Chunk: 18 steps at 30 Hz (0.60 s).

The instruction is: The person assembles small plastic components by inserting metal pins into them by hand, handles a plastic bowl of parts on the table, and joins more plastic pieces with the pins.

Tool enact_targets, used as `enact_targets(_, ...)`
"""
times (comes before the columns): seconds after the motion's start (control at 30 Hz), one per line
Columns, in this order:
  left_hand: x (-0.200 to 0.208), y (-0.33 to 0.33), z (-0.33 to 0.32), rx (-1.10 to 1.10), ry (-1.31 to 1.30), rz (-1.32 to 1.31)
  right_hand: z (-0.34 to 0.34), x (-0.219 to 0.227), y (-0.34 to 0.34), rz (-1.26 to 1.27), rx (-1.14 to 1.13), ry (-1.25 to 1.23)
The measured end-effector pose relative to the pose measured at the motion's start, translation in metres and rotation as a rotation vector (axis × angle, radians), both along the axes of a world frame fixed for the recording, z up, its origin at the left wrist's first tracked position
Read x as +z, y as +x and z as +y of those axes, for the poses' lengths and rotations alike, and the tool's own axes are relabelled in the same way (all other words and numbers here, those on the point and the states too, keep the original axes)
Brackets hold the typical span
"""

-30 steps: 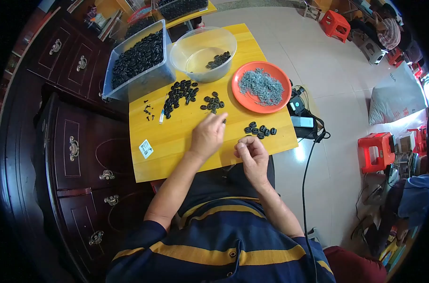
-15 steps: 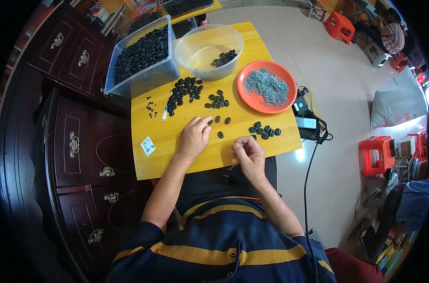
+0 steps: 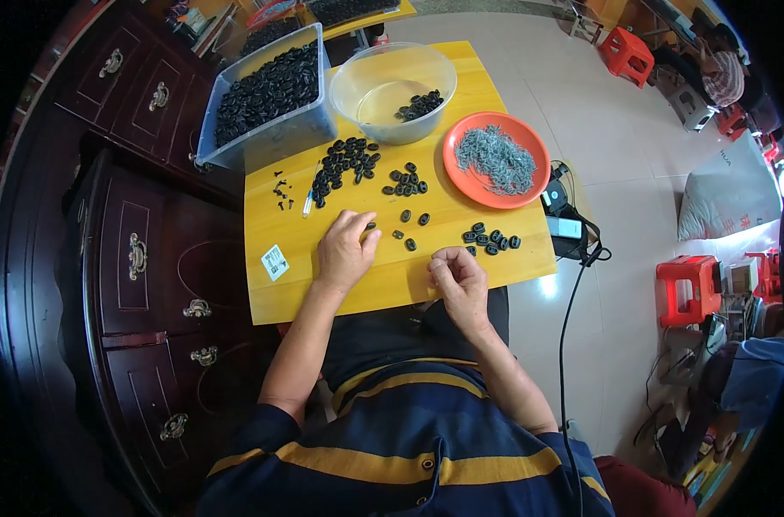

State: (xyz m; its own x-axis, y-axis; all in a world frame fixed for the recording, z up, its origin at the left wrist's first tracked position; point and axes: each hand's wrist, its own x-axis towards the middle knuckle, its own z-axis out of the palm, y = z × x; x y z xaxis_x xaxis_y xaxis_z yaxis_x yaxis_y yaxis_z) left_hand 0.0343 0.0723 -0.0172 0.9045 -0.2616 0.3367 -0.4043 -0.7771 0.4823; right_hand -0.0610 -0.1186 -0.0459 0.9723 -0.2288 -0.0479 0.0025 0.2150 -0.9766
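Note:
My left hand (image 3: 345, 254) is over the middle of the yellow table, its thumb and index finger closing around a small black oval piece (image 3: 370, 226). Several matching loose pieces (image 3: 411, 245) lie just right of its fingertips. Near the front edge, my right hand (image 3: 463, 283) is closed in a pinch; whatever it may hold is hidden. Beyond its fingers sits a small group of black pieces (image 3: 492, 237). Farther back are a little cluster (image 3: 407, 181) and a bigger pile (image 3: 345, 166) of such pieces.
An orange-red plate (image 3: 543, 172) holds many small grey metal parts. A clear round tub (image 3: 349, 108) and a blue-tinted bin (image 3: 280, 129) contain black pieces. Small dark screws (image 3: 280, 194), a white label (image 3: 275, 263) and a slim white-and-blue tool (image 3: 308, 205) lie left. Dark drawers (image 3: 142, 258) flank the table.
My left hand has drawn back slightly to the left. A black piece now lies uncovered right of its fingertips. My right hand keeps its pinch almost in place. The view has shifted a little.

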Motion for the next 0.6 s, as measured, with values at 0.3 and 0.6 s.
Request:
enact_targets(0.3,0.003,-0.002,-0.014,-0.147,0.03,-0.02,0.002,0.001,0.001,-0.002,0.004,-0.001)
enact_targets(0.6,-0.002,0.005,-0.02,-0.221,0.019,-0.044,0.004,0.005,0.005,-0.018,0.025,0.019)
